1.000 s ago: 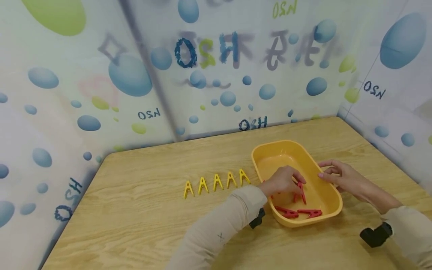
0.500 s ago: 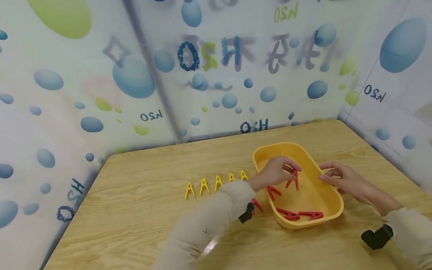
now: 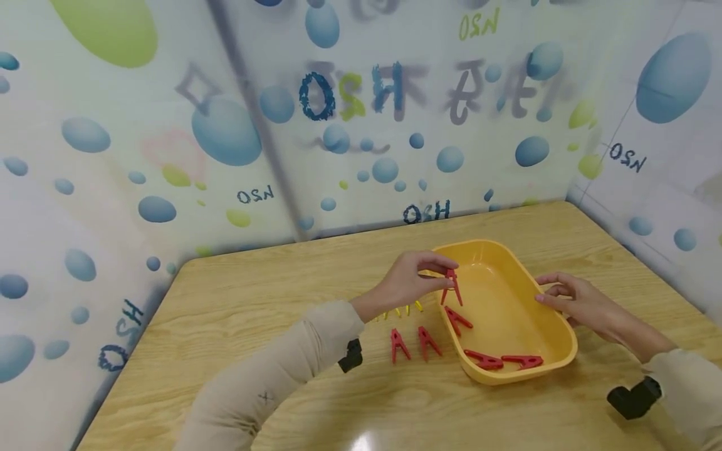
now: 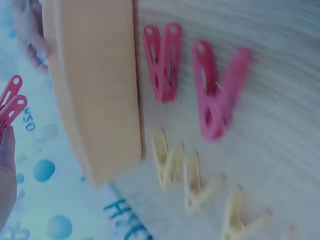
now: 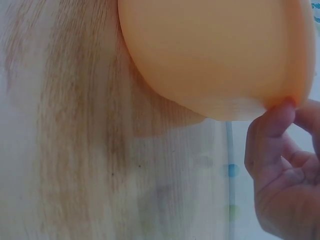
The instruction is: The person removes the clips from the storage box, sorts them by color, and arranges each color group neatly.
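Note:
My left hand [image 3: 413, 275] pinches a red clothespin [image 3: 452, 285] by its handle end, legs hanging down, above the left rim of the yellow tub [image 3: 504, 300]. In the left wrist view, the held clothespin [image 4: 12, 104] shows at the left edge. My right hand [image 3: 583, 305] pinches the tub's right rim between thumb and fingers. Inside the tub, one red clothespin [image 3: 457, 321] leans by the left wall and two more, including a red clothespin [image 3: 523, 361], lie at the near end. Two red clothespins [image 3: 398, 346] lie on the table left of the tub.
A row of yellow clothespins [image 4: 167, 160] lies behind the red ones on the wooden table [image 3: 237, 313], partly covered by my left hand and sleeve in the head view. A patterned wall sheet [image 3: 350, 163] rises along the table's back edge.
My left hand has lifted a red clothespin from the tub and carried it leftward to the rim. The two red clothespins on the table have come out from behind my sleeve. The right hand stays put.

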`<state>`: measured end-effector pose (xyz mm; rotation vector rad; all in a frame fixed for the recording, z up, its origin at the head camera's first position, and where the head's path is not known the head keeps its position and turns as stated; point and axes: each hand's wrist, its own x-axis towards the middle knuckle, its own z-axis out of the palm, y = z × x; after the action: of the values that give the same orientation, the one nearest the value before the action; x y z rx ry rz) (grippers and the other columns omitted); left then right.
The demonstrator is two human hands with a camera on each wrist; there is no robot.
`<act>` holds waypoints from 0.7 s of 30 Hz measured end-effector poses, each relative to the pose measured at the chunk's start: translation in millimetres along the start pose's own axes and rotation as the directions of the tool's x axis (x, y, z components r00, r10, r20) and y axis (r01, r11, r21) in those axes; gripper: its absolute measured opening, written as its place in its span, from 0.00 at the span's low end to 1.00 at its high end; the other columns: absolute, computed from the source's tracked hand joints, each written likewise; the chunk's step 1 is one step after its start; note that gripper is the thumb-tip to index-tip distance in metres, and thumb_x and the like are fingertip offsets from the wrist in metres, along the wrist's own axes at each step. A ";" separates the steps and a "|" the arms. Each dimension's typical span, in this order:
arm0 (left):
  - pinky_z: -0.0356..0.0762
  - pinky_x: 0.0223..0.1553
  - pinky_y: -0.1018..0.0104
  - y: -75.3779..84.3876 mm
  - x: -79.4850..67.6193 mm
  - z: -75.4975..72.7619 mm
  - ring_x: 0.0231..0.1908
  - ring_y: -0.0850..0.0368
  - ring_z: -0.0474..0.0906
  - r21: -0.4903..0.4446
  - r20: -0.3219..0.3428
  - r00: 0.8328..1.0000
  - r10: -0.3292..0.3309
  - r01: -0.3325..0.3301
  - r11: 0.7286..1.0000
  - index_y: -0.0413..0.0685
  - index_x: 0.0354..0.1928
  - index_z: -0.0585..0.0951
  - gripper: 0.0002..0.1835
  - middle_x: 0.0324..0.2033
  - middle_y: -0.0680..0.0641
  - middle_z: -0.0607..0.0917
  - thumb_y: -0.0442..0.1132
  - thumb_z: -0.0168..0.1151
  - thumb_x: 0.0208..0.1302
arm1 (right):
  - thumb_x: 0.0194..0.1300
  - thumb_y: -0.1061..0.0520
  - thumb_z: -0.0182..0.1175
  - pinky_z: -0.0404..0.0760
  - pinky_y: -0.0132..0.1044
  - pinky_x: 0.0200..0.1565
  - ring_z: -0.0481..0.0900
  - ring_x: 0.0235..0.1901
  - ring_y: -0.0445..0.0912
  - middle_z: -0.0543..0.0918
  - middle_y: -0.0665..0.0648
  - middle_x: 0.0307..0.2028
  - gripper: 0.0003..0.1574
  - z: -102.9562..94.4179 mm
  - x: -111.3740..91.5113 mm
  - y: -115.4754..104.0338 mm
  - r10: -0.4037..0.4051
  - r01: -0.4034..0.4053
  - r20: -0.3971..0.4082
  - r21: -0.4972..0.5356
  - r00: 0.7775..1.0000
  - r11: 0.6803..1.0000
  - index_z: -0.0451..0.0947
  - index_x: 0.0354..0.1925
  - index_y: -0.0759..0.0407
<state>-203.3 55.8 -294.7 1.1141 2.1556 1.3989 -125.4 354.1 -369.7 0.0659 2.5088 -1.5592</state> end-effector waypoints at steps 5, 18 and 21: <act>0.74 0.41 0.69 3.6 -27.5 -23.7 0.43 0.49 0.76 -0.038 -0.008 1.000 -0.023 0.023 0.999 0.31 0.45 0.77 0.14 0.43 0.37 0.78 0.26 0.58 0.55 | 0.63 0.50 0.52 0.79 0.42 0.31 0.77 0.32 0.48 0.73 0.63 0.37 0.35 0.4 -0.1 -3.6 0.013 -0.013 0.005 -0.026 1.000 1.000 0.53 0.58 0.71; 0.75 0.38 0.66 -72.4 -88.2 -31.6 0.43 0.50 0.77 -0.050 -0.125 0.976 -0.179 0.174 0.983 0.33 0.45 0.77 0.15 0.43 0.38 0.78 0.31 0.60 0.56 | 0.64 0.51 0.51 0.79 0.42 0.30 0.77 0.30 0.46 0.72 0.62 0.35 0.35 -1.5 1.1 -0.4 -0.004 0.004 0.009 -0.021 1.000 1.000 0.52 0.59 0.72; 0.76 0.38 0.64 -83.9 -99.7 -29.0 0.42 0.48 0.77 -0.061 -0.189 0.957 -0.219 0.211 0.976 0.33 0.44 0.78 0.14 0.42 0.38 0.78 0.30 0.61 0.54 | 0.65 0.52 0.51 0.79 0.41 0.29 0.77 0.30 0.46 0.72 0.61 0.35 0.34 -1.1 2.1 0.2 -0.008 0.008 0.011 -0.022 1.000 1.000 0.52 0.59 0.72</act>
<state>-194.5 -55.5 -368.1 0.7272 2.2904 1.4949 -127.6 355.1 -369.7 0.0444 2.5206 -1.5302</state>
